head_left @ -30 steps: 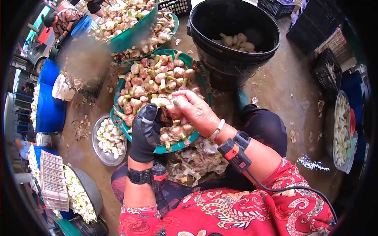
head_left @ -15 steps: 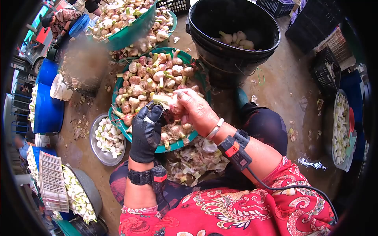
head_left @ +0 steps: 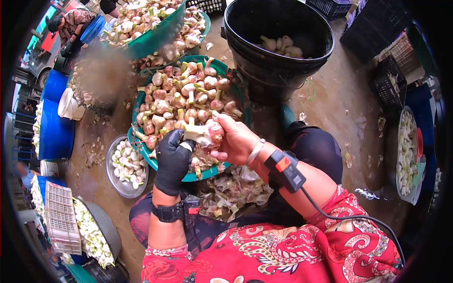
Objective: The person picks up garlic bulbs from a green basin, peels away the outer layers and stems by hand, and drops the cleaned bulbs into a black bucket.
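Observation:
My left hand (head_left: 171, 158), in a black glove, is closed round the stem end of a garlic bulb (head_left: 207, 134). A small white piece shows by its thumb; I cannot make out what it is. My bare right hand (head_left: 239, 139) curves round the bulb's reddish root end, thumb above and fingers below. Both hands are over the near side of a green basin (head_left: 198, 177) heaped with unpeeled garlic bulbs (head_left: 163, 106). Left of it, a metal bowl (head_left: 112, 172) holds peeled white garlic (head_left: 128, 162). Loose garlic skins (head_left: 236, 191) lie below the basin.
A large black bucket (head_left: 264, 70) with some pale bulbs stands beyond my right hand. Another green basin (head_left: 158, 37) of garlic is at the back. Blue tubs (head_left: 56, 129) line the left; black crates (head_left: 389, 82) stand right. A person (head_left: 75, 26) is at the far left.
My right hand has opened somewhat and shifted slightly right and down, with more of the bulb now showing. My left hand still has its stem end.

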`<state>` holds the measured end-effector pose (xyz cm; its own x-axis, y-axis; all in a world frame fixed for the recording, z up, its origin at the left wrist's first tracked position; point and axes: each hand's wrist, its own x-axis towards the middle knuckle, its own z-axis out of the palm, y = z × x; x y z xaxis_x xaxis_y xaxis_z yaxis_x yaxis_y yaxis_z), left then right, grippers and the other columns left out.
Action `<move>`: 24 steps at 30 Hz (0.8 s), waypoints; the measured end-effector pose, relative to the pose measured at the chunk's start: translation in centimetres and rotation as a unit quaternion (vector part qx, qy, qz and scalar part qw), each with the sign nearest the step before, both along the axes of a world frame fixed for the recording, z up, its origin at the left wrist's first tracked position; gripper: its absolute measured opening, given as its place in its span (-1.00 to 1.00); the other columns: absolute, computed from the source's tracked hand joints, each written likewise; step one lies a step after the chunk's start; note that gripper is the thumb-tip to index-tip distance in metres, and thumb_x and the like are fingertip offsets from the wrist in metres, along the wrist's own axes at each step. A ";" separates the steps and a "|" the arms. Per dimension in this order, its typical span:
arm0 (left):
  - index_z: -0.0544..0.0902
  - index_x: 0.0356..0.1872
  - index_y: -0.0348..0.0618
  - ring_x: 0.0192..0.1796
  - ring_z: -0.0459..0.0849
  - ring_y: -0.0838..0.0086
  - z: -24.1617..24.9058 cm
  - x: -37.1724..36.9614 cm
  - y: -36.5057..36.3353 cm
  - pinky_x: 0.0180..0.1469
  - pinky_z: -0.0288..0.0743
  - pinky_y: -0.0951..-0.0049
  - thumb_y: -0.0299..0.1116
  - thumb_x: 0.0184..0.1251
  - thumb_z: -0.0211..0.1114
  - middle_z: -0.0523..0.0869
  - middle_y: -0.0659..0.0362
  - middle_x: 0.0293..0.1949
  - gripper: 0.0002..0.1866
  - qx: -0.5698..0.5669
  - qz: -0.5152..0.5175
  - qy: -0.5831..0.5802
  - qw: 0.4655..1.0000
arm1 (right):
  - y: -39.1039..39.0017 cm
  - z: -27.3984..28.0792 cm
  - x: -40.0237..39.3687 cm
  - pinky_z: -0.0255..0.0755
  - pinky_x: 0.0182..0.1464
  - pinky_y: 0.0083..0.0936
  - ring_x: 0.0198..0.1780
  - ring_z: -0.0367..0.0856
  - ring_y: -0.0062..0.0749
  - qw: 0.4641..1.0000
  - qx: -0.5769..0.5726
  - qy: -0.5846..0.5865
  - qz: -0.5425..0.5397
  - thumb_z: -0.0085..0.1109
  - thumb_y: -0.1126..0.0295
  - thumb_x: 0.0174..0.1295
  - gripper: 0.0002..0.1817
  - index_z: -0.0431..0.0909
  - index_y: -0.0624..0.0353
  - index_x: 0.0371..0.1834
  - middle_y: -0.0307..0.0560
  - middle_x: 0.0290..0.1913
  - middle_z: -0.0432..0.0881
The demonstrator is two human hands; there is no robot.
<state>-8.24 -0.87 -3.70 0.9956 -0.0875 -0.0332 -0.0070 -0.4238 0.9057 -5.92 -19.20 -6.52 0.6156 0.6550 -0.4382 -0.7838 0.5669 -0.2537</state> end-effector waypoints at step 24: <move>0.61 -0.10 -0.33 -0.30 0.63 0.60 1.2 -0.5 -1.1 -0.25 0.52 0.54 -0.45 0.39 0.14 0.69 0.20 -0.33 -0.81 -0.261 0.107 0.080 0.956 | -0.7 0.2 -0.1 0.55 -0.36 -0.53 -0.31 0.65 -0.38 0.985 0.010 -0.169 -0.034 0.13 0.41 0.17 -0.52 0.30 0.07 0.19 -0.14 -0.19 0.55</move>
<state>-8.79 -1.98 -2.45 0.9784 0.0723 -0.1938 0.1853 0.1104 0.9765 -5.99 -19.92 -6.29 0.7671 0.6137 -0.1871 -0.6160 0.6232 -0.4818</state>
